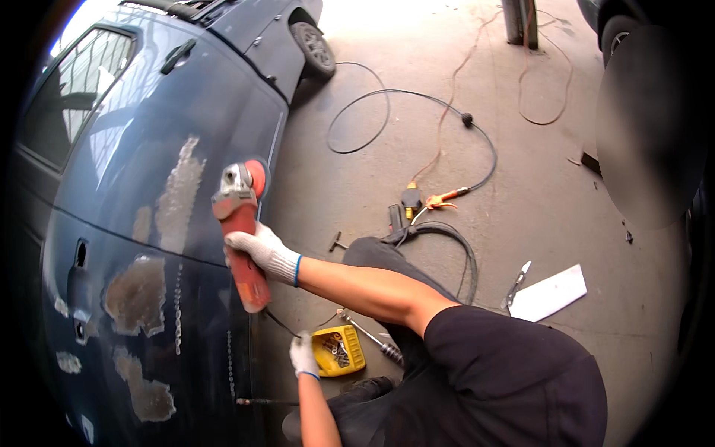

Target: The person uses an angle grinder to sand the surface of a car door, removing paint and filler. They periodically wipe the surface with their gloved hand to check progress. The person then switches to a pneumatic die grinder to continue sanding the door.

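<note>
My right hand (262, 252), in a white knit glove, is wrapped round the body of a red angle grinder (246, 272). The grinder's round reddish disc (256, 177) is up at the far end, close to the side of a dark blue car (223, 112). From its rear end a black power cord (281, 323) runs down to my gloved left hand (304, 354), whose fingers are closed on it. That hand is beside a yellow tray (355, 350) with small metal pieces inside. On the car doors are bare, sanded patches (136, 296) and rows of small marks (178, 309).
A metal rod tool (370, 335) lies by the tray. On the concrete floor are an orange air gun (445, 199), looping hoses (494, 153), a T-handled tool (337, 242), a white sheet (550, 293) and a knife-like tool (518, 283). A post (519, 26) stands farther off.
</note>
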### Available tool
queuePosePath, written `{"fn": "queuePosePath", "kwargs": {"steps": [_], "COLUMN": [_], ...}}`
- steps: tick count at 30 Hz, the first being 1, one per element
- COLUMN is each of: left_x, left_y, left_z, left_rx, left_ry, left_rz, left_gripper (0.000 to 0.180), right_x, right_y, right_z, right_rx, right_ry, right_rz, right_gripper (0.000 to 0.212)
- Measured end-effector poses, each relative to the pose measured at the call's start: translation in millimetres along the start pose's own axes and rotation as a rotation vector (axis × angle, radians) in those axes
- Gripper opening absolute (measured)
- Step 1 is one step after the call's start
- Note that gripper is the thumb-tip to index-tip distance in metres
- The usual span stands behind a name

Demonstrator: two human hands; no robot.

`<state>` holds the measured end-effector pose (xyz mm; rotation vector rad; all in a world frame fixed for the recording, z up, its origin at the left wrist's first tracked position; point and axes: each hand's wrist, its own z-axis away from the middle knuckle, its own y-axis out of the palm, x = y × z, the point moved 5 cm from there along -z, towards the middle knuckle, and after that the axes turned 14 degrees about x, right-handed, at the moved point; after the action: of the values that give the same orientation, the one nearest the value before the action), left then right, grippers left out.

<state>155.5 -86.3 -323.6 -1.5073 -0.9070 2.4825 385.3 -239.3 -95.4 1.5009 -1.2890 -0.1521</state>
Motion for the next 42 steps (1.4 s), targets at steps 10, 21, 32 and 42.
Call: {"fn": "queuePosePath", "kwargs": {"steps": [10,21,32,42], "left_x": [-254,-372,-522,-385], "left_y": [59,16,256,171], "left_z": [-141,-121,69,-105], "left_rx": [0.130,-0.388,0.386,0.724], "left_ry": [0.453,0.450,1.514,0.498], "left_rz": [-0.523,-0.747,-0.990,-0.365], "left_gripper": [0.038,0.020,0.038,0.048], "right_x": [263,398,557,530], "right_y": [-99,-139,-184,-260], "right_z": [86,203,404,419], "right_rx": [-0.192,-0.338,-1.377,-1.213], "right_ry": [-0.656,-0.617,-0.125,0.302], "right_rz": [0.873,0.557,2.010,2.384], "right_gripper": [0.027,0.063,0.067,0.058]}}
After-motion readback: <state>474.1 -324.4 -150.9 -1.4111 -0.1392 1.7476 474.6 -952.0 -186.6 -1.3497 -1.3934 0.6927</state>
